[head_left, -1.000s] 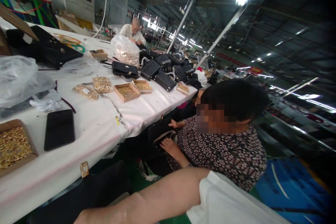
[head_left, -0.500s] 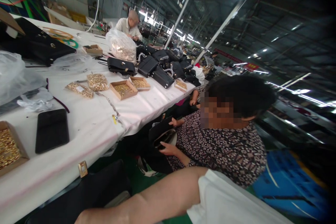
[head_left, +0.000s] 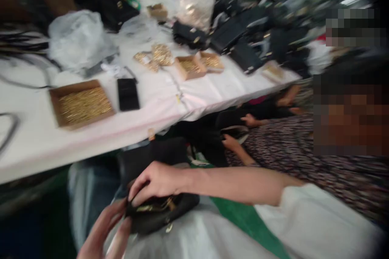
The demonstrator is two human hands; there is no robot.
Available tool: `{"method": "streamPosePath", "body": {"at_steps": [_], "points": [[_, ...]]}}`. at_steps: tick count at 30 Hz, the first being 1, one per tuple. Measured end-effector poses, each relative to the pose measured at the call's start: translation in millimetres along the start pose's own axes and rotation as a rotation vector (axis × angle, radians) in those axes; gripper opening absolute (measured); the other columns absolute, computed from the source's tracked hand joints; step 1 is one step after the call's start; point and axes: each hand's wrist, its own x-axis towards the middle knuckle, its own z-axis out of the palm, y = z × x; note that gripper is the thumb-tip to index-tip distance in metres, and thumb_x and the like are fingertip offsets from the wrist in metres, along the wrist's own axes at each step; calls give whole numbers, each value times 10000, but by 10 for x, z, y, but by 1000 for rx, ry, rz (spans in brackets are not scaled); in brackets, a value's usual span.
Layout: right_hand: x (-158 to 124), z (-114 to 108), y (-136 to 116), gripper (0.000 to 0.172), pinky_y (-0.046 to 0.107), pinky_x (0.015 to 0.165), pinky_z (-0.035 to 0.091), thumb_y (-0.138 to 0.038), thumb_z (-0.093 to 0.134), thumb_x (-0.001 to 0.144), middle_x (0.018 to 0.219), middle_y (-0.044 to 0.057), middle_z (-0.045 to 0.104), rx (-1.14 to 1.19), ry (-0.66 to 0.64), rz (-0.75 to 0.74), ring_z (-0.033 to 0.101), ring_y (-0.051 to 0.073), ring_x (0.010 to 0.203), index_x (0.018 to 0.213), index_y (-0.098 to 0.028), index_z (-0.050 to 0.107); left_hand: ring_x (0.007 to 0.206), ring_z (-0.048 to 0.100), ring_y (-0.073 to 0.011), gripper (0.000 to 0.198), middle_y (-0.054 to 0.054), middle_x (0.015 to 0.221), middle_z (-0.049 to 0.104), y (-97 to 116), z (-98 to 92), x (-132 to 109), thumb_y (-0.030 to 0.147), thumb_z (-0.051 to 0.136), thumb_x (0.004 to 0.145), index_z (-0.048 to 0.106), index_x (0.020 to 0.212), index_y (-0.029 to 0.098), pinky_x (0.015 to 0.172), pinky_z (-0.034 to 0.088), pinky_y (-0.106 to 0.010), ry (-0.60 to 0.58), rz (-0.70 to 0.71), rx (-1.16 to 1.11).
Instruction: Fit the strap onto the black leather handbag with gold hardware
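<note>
A black handbag lies across my lap with its mouth facing up. Gold-coloured metal shows inside the opening and a small pale tag hangs at its side. The raised flap carries a gold clasp at its top edge. My left hand grips the bag's left end between thumb and fingers. From the right, my right hand reaches over the mouth, its curled fingers closed on the rim by the left corner. Blur hides the exact fingertip contact.
Along the white table lie a cardboard tray of gold metal parts, a black phone, plastic bags, smaller parts boxes and several black bags. Close on my right sits a co-worker handling another dark bag.
The view has swung down and left, bringing the bag's mouth and both my hands into sight. Earlier only my right arm and part of the dark bag showed.
</note>
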Motion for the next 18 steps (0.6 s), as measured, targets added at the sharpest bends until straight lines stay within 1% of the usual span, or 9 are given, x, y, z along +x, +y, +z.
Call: {"method": "streamPosePath", "body": {"at_steps": [1,2,3,4,7,9,11,15,18], "points": [[-58,39,-17,260,222,843,535,-431,907,856,1023,-27,812,5,22,-10,706,168,953,1042,-251,877,1222,756,-318,482,-70,1271,786,-17,-110,-111,630,751,1050,754,1355,256,1010,668,-401,-27,-50,-10],[-78,42,-16,237,228,831,521,-406,876,886,1009,-18,816,-1,50,-18,702,162,930,1058,-244,882,1253,744,-316,464,-76,1319,771,-27,-194,-181,601,750,1054,755,1362,254,1072,644,-415,-62,-49,-43],[-59,23,-1,217,236,809,505,-392,872,888,977,-12,815,-15,80,-5,687,155,888,1039,-238,887,1299,719,-314,435,-83,1389,740,-40,-254,-212,560,729,1073,752,1380,253,1160,600,-445,-83,-41,-68],[-14,0,20,208,242,817,500,-388,878,883,971,-6,817,-17,93,2,681,154,881,1020,-232,890,1315,704,-311,396,-86,1401,725,-56,-297,-212,512,711,1087,751,1384,253,1202,572,-469,-92,-25,-85],[117,-6,43,240,248,832,502,-418,924,853,956,4,813,16,38,33,669,150,868,990,-224,892,1285,697,-279,299,-61,1374,723,-75,-353,-166,362,705,1079,760,1361,279,1199,558,-456,-63,-21,-92],[130,37,17,247,242,819,504,-422,939,844,928,-1,801,31,18,56,656,139,845,980,-222,891,1302,686,-268,303,-43,1383,725,-47,-352,-173,269,712,1048,772,1344,291,1196,546,-431,-44,-27,-81],[113,79,-13,245,233,800,507,-413,947,836,911,-5,797,33,28,81,651,132,826,978,-222,894,1317,679,-260,340,-29,1384,729,-16,-345,-201,201,704,1020,783,1337,295,1191,535,-410,-30,-18,-73],[108,123,-25,280,236,822,542,-429,976,813,929,1,821,29,84,107,696,146,851,998,-230,906,1277,694,-245,396,-12,1337,745,-2,-355,-228,132,686,976,793,1323,291,1154,543,-386,-6,10,-65],[113,163,-9,305,258,865,576,-448,980,810,964,19,845,19,108,110,743,175,896,1012,-229,913,1238,703,-244,421,-9,1308,749,17,-388,-221,108,683,945,792,1312,283,1121,557,-382,-25,5,-60]]}}
